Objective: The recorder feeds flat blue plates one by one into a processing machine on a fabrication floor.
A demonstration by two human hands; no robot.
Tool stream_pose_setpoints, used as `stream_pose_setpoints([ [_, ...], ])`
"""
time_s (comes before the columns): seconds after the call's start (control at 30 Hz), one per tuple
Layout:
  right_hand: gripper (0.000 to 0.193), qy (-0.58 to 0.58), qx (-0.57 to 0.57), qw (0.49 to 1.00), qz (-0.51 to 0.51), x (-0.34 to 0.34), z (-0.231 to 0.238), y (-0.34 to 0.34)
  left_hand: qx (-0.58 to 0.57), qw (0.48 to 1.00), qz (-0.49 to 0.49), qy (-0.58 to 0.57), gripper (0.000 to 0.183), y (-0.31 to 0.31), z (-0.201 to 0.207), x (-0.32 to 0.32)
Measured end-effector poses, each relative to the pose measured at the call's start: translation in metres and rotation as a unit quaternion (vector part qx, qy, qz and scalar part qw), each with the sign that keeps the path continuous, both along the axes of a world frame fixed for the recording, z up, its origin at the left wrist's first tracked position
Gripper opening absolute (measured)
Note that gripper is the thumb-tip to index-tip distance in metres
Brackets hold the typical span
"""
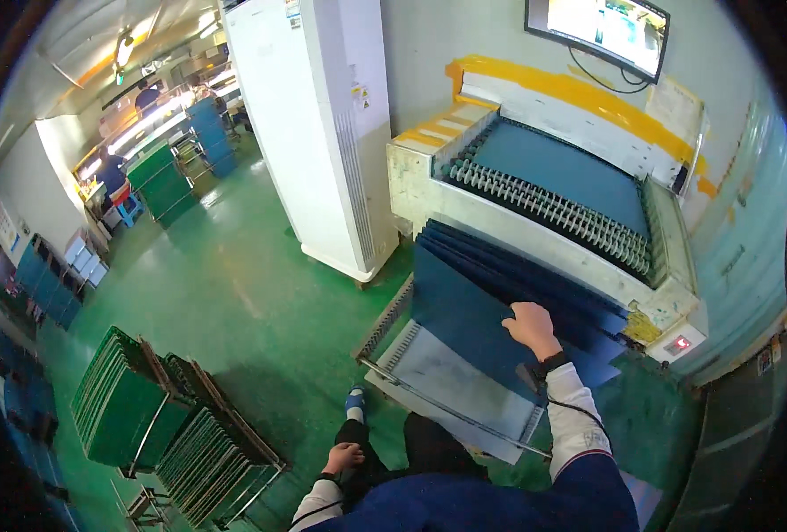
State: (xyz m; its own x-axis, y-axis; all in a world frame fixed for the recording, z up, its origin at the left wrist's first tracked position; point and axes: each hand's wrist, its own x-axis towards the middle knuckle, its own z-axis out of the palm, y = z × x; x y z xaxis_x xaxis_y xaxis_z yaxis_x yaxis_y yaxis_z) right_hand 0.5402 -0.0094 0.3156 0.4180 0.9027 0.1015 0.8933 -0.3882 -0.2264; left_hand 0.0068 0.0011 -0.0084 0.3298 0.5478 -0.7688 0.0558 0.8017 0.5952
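Gripping hand: right hand [533,326], fingers closed, as far as can be seen, on the upper edge of a thin dark-blue rectangular panel [455,306].
Idle hand: left hand [344,457], fingers curled in near the left thigh; nothing is seen in it.
Panel location: front of a row of similar dark-blue panels [473,248], at a low metal rack with ridged side rails [383,330], directly before the person.
Grip reason: the edge hold probably spares the broad face from contact and separates one panel from those behind.
Rack reason: the ridged rails presumably space the panels, which stand on edge and tilted.
Roller machine: white boxy roller machine [416,177] just beyond the rack, carrying a flat blue sheet [562,164] among pale roller discs [553,213]; the nearness likely shortens the reach.
Panel appearance: even dark blue, flat, straight-edged, apparently smooth; fine surface marks cannot be made out.
Panel base: lower edge overlaps a pale-grey sheet [451,377] in view; contact cannot be told.
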Motion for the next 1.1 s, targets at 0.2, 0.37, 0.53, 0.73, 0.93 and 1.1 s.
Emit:
stream_pose_setpoints([
  [0.2, 0.033, 0.002, -0.015, 1.000, -0.019, 0.006, 0.002, -0.001, 0.009, 1.000, -0.013, -0.004, 0.024, 0.001, -0.005, 0.001],
  [0.37, 0.035, 0.004, -0.019, 1.000, -0.016, 0.000, 0.009, 0.004, -0.018, 0.996, 0.003, -0.083, 0.024, 0.003, -0.009, -0.013],
  [0.53, 0.036, 0.000, -0.031, 0.999, -0.028, 0.006, 0.008, -0.003, 0.017, 0.999, -0.038, 0.031, 0.025, 0.000, 0.015, 0.010],
  [0.73, 0.037, 0.007, -0.024, 0.999, -0.024, 0.003, 0.008, 0.002, 0.023, 1.000, -0.009, 0.001, 0.024, -0.002, 0.011, 0.001],
  [0.93, 0.037, 0.012, -0.027, 0.999, -0.037, 0.002, 0.012, 0.001, 0.009, 1.000, 0.008, 0.009, 0.025, -0.003, 0.018, 0.006],
  [1.1, 0.036, 0.011, -0.030, 0.999, -0.036, 0.004, 0.010, 0.003, 0.033, 0.999, -0.004, 0.025, 0.025, -0.004, 0.016, 0.004],
])
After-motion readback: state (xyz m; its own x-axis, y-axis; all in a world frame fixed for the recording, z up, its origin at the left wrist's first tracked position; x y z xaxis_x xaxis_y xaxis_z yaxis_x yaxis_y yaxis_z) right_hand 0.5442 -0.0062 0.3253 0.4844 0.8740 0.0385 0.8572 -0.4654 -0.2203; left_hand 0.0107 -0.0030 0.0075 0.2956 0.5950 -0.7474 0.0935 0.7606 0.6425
